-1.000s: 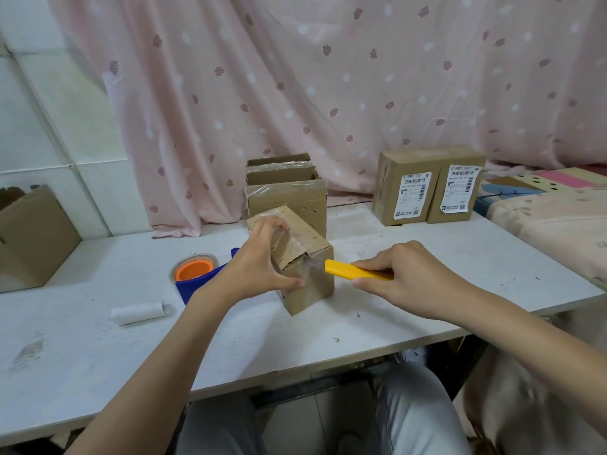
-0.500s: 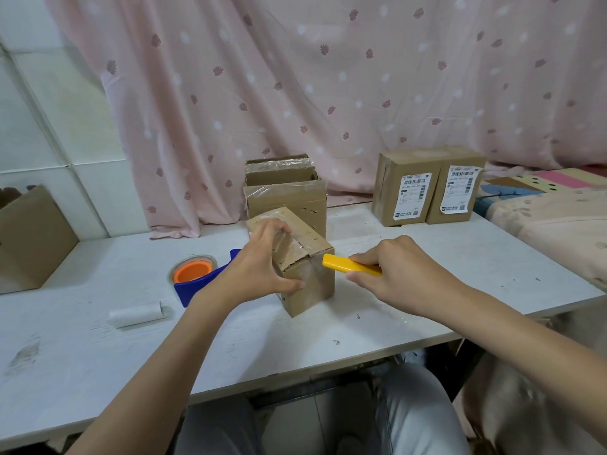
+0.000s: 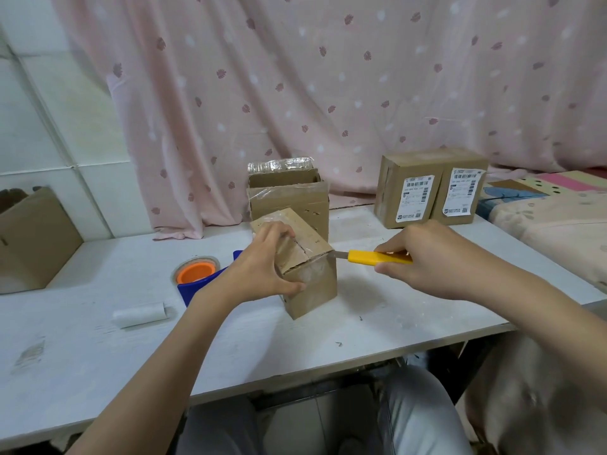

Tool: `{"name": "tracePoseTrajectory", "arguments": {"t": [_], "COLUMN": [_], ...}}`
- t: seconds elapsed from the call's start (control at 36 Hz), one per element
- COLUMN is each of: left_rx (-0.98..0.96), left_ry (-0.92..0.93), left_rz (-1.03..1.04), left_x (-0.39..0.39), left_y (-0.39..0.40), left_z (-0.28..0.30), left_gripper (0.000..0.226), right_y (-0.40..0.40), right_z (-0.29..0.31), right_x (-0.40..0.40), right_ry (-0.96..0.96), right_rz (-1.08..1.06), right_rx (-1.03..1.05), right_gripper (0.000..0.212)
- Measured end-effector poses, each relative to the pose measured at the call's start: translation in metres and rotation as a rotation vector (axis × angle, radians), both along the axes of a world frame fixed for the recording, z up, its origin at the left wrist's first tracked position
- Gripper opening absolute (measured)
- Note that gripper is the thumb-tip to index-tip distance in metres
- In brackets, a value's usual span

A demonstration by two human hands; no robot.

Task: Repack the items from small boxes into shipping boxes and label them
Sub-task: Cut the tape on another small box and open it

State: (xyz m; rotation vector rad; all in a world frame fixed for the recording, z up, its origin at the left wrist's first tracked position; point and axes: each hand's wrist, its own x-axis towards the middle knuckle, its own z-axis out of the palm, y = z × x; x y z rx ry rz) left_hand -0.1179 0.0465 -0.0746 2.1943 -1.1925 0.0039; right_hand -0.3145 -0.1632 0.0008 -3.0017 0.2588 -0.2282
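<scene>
On the white table (image 3: 98, 356), left hand (image 3: 262, 267) reaching in from lower left, fingers and thumb clasped round a small taped cardboard box (image 3: 308, 274) at table centre, right hand (image 3: 427, 257) grasping a yellow utility knife (image 3: 371, 257), blade tip touching the box's top right edge

The single head-worn view looks forward and down from close above the near edge of the white table (image 3: 98, 362), taking in both forearms reaching in from the bottom corners, the whole tabletop to its far edge, and the pink curtain (image 3: 328, 77) hanging behind it.
</scene>
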Motion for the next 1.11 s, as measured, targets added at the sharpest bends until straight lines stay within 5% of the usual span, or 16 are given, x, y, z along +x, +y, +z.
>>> {"name": "tracePoseTrajectory", "arguments": {"t": [0.31, 0.5, 0.67, 0.86, 1.11], "left_rx": [-0.017, -0.077, -0.122, -0.150, -0.199], "left_ry": [0.013, 0.065, -0.025, -0.017, 0.013], "left_rz": [-0.021, 0.039, 0.056, 0.044, 0.083], "left_x": [-0.001, -0.006, -0.009, -0.016, -0.021], "left_y": [0.003, 0.004, 0.007, 0.009, 0.009], "left_z": [0.001, 0.006, 0.012, 0.013, 0.010], "left_gripper": [0.074, 0.048, 0.035, 0.014, 0.012], "right_y": [-0.022, -0.013, -0.013, 0.002, 0.015], "right_z": [0.004, -0.017, -0.047, -0.069, -0.095], "right_x": [0.003, 0.027, 0.059, 0.084, 0.105], "right_ry": [0.043, 0.022, 0.135, 0.242, 0.271], "right_rz": [-0.087, -0.231, -0.326, -0.405, -0.413], "right_rx": [0.483, 0.735, 0.769, 0.519, 0.390], "right_gripper": [0.017, 0.037, 0.037, 0.040, 0.028]}}
